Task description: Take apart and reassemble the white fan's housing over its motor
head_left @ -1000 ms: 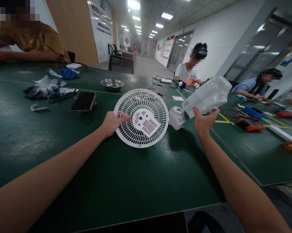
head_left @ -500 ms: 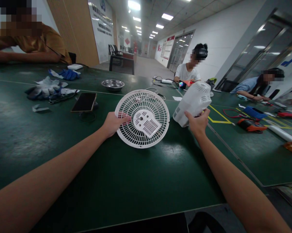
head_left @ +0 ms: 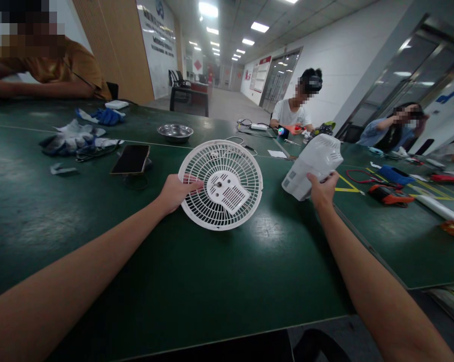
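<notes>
A round white fan grille (head_left: 221, 221) with a slotted hub faces me near the middle of the view. My left hand (head_left: 176, 192) grips its left edge, thumb over the ribs and the other fingers behind them. To the right, my right hand (head_left: 323, 189) is closed on a white plastic housing (head_left: 315, 160) with vent slots at its top end. The housing is tilted, its upper end to the right, apart from the grille. Some fingers of my right hand are hidden by the housing.
On the green table (head_left: 219, 291) are a phone (head_left: 131, 159), gloves (head_left: 74, 138), a metal bowl (head_left: 175, 131), and at right an orange multimeter (head_left: 390, 195) and a blue case (head_left: 395, 174). Cables lie behind the grille. Several people sit around the table.
My right hand and the housing have moved to the right and slightly down, away from the grille. At far right a person has raised both hands to the head.
</notes>
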A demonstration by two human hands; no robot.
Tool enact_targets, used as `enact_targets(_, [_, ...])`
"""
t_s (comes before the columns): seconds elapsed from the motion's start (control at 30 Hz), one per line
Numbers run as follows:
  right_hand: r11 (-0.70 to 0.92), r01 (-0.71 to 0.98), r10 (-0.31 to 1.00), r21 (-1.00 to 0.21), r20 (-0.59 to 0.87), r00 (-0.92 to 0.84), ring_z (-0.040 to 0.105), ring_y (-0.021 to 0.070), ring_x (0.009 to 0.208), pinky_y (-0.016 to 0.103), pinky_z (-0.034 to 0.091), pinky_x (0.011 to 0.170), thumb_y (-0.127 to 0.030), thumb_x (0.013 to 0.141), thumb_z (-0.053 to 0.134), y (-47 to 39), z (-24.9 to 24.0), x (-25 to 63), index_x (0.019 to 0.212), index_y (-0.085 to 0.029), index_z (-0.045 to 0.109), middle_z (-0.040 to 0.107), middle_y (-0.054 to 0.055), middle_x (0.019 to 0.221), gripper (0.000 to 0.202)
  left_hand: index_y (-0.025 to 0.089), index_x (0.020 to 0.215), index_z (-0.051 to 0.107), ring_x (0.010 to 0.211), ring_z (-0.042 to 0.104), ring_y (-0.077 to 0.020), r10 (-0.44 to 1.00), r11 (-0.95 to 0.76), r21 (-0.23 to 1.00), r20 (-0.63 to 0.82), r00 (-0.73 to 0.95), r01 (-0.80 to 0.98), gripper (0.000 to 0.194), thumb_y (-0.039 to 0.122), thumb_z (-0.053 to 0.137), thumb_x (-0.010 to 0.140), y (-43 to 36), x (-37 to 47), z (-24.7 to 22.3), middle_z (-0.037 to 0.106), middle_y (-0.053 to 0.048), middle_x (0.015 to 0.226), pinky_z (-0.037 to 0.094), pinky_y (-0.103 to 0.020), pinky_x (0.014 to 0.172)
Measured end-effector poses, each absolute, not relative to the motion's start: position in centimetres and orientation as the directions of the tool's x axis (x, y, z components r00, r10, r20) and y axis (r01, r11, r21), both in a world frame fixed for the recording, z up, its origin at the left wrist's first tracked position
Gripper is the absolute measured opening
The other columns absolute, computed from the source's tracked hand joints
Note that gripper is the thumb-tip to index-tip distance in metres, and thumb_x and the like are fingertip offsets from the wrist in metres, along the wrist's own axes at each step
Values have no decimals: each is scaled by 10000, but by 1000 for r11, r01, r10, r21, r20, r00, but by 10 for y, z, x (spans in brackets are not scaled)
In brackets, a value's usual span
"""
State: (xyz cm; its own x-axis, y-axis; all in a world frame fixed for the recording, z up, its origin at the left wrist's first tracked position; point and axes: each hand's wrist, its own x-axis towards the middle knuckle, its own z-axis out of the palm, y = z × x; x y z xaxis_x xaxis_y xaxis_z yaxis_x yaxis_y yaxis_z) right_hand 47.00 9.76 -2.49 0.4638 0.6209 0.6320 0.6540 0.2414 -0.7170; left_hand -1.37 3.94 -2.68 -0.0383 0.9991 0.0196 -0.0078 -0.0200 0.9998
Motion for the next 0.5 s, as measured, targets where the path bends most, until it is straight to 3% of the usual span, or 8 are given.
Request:
enact_targets(0.23, [286, 673, 507, -682, 704, 497, 639, 292, 1084, 493, 495, 998, -498, 705, 784, 83, -1, 458, 1308, -164, 505, 639, 146, 1241, 744, 166, 923, 760, 831, 770, -249, 1000, -5, 1000, 5, -28, -3, 225, 234, 860, 733, 40, -15, -26, 790, -88, 899, 634, -439, 816])
enact_targets(0.37, [368, 639, 513, -676, 720, 467, 628, 284, 1147, 484, 479, 1035, -427, 695, 764, 84, 1, 459, 1321, -189, 485, 604, 135, 1328, 726, 158, 940, 758, 833, 771, -246, 1000, 0, 1000, 0, -19, -8, 233, 226, 853, 738, 38, -14, -24, 792, -97, 914, 630, -433, 816])
enact_targets(0.5, [370, 719, 447, -589, 791, 417, 598, 298, 1190, 495, 460, 1067, -415, 686, 764, 80, 4, 457, 1369, -168, 447, 575, 157, 1361, 793, 162, 957, 758, 841, 774, -256, 1000, 11, 1000, -11, -27, -2, 248, 229, 853, 739, 39, -16, -25, 795, -102, 930, 630, -439, 807])
